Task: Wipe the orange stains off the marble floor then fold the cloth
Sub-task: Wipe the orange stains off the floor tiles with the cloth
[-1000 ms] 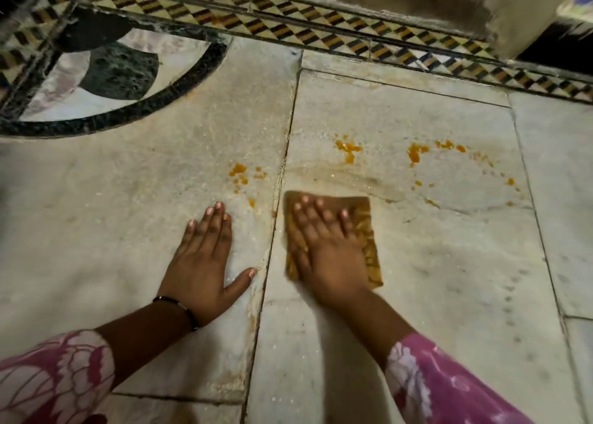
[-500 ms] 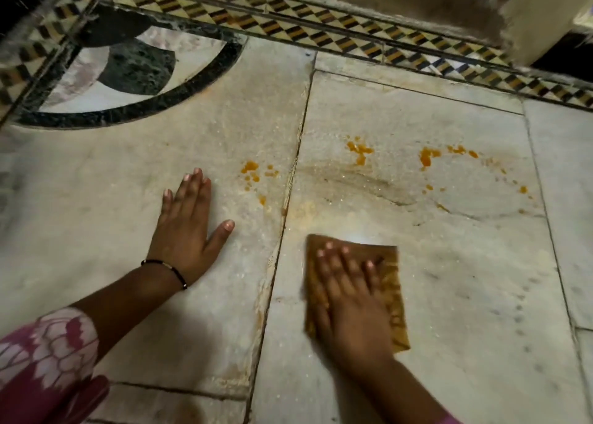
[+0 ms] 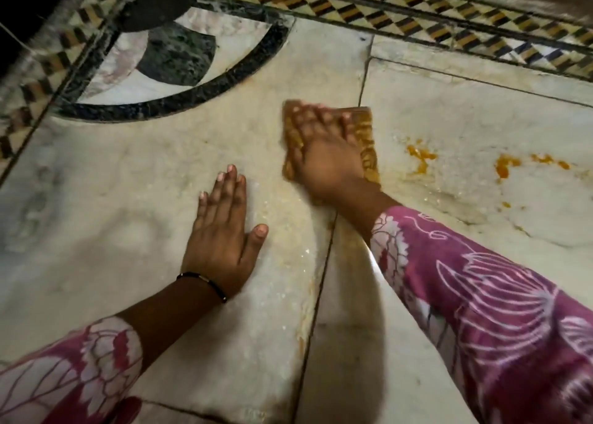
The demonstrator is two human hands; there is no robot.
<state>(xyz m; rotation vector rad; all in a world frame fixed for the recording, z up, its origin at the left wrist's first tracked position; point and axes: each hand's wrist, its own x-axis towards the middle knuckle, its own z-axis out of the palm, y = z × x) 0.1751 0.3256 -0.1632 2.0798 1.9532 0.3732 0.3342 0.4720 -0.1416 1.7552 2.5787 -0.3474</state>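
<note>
Only the head view to go on. Your right hand (image 3: 324,154) is flat on the cloth (image 3: 369,144), fingers stretched out and pressing it to the marble floor (image 3: 112,199). No pinch or curl that I can see, though that hand is blurry, so the fingertips are hard to read. The cloth sits just ahead of your left hand (image 3: 221,234), right by the seam between two slabs, and its long side runs away from you.

Your left hand is spread flat on the bare floor with the thumb out, holding nothing; I'd guess it's just propping you up.

Here's what matters: the orange stains (image 3: 420,160) that are left all lie to the right of the cloth, on the slab past the seam. One patch is near the cloth's right edge and another blob (image 3: 503,167) with smaller specks is further out the same way. So your right hand is the nearer one, and a sweep sideways to the right looks like the move.

Most of the cloth is hidden under your palm, so I can't tell how it's folded or how dirty it is. Your right sleeve (image 3: 481,295) covers the floor close to you on that side.
</note>
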